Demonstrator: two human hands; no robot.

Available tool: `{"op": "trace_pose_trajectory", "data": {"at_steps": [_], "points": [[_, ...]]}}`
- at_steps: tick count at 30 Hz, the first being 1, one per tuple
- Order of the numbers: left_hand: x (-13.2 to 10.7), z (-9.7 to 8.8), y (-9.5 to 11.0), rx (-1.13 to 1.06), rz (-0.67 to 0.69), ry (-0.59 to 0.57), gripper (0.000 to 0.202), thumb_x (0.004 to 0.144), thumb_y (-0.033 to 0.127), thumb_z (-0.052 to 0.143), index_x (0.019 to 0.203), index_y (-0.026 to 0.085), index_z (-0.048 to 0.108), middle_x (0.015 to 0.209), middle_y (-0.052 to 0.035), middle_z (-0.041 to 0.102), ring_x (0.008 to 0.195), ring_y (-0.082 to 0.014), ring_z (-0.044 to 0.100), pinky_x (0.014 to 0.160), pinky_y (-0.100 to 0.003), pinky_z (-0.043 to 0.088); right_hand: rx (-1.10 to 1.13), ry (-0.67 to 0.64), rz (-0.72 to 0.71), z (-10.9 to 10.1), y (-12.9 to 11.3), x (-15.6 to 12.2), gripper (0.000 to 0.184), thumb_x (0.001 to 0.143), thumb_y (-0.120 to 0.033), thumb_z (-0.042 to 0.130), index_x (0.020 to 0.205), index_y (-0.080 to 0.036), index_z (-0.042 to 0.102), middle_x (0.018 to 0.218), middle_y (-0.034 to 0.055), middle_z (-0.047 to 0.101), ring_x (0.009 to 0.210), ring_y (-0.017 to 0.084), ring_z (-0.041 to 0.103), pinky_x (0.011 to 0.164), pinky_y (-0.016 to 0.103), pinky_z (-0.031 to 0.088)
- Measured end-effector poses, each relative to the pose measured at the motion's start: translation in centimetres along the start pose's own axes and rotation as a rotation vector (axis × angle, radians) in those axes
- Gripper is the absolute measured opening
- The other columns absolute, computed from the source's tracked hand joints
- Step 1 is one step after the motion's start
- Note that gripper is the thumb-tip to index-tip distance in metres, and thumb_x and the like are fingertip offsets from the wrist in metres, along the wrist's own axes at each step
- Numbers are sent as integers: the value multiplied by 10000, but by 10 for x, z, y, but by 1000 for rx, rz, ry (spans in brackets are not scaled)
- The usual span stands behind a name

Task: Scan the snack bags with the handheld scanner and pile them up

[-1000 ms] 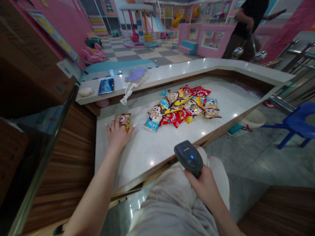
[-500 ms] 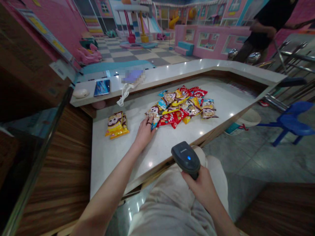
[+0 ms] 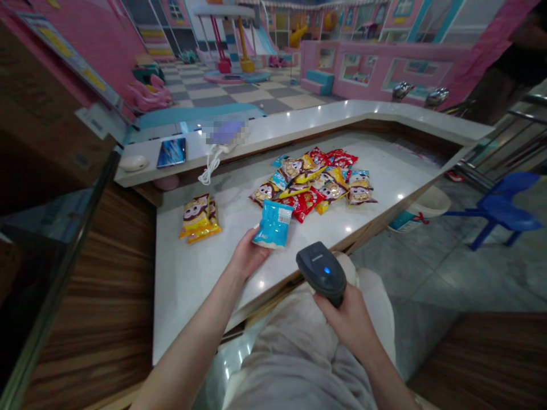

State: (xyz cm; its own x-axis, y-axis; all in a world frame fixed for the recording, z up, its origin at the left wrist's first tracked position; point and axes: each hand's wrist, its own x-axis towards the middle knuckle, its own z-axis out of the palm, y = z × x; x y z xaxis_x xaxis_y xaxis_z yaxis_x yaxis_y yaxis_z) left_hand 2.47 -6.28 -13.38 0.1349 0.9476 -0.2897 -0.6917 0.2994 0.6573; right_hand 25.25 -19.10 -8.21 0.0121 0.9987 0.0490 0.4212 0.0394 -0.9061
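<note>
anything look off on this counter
A white cable droops in a loose tangle over the edge of the upper ledge, which looks untidy. The snack packets lie in a jumbled heap, with two yellow packets set apart from it. No packet looks torn from here.

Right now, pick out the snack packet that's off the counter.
The light-blue packet in the left hand, above the counter; all others lie on it, in the pile or the yellow stack.
</note>
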Motion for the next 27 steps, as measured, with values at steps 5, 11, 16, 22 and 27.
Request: {"op": "trace_pose_trajectory", "data": {"at_steps": [5, 11, 16, 22, 27], "points": [[0, 0, -5, 124, -23, -69, 356, 782, 153, 725, 1131, 140, 658, 1022, -83, 761, 848, -189, 726, 845, -324, 568, 9, -9, -14, 4, -1, 4, 146, 777, -230, 628, 856, -152, 722, 754, 44, 751, 715, 236, 685, 646, 272, 506], [2, -1, -4, 86, -48, -58, 376, 771, 147, 688, 1144, 119, 652, 1055, -102, 755, 883, -202, 728, 859, -335, 572, 18, -14, -7, 6, 0, 5, 141, 800, -243, 629, 875, -155, 711, 755, 53, 744, 736, 243, 695, 605, 260, 504], [2, -2, -5, 91, -37, -49, 309, 708, 122, 704, 1017, 122, 687, 939, -65, 768, 774, -173, 721, 762, -295, 590, 5, -38, 16, 4, 0, 5, 126, 808, -258, 625, 827, -154, 694, 703, 57, 722, 701, 239, 684, 504, 237, 452], [1, 1, -4, 111, -55, -59, 365, 713, 144, 716, 1075, 120, 676, 997, -91, 766, 826, -201, 731, 788, -315, 589, -11, -34, 21, 4, 2, 4, 150, 817, -275, 625, 851, -147, 695, 635, 41, 692, 637, 226, 663, 475, 234, 431], [1, 0, -2, 132, 5, -4, 361, 773, 263, 723, 1109, 143, 666, 1061, -91, 751, 923, -218, 717, 838, -331, 573, -25, -20, 24, 3, 3, 2, 137, 802, -272, 628, 823, -151, 689, 608, 32, 677, 636, 228, 661, 484, 238, 438]]}}
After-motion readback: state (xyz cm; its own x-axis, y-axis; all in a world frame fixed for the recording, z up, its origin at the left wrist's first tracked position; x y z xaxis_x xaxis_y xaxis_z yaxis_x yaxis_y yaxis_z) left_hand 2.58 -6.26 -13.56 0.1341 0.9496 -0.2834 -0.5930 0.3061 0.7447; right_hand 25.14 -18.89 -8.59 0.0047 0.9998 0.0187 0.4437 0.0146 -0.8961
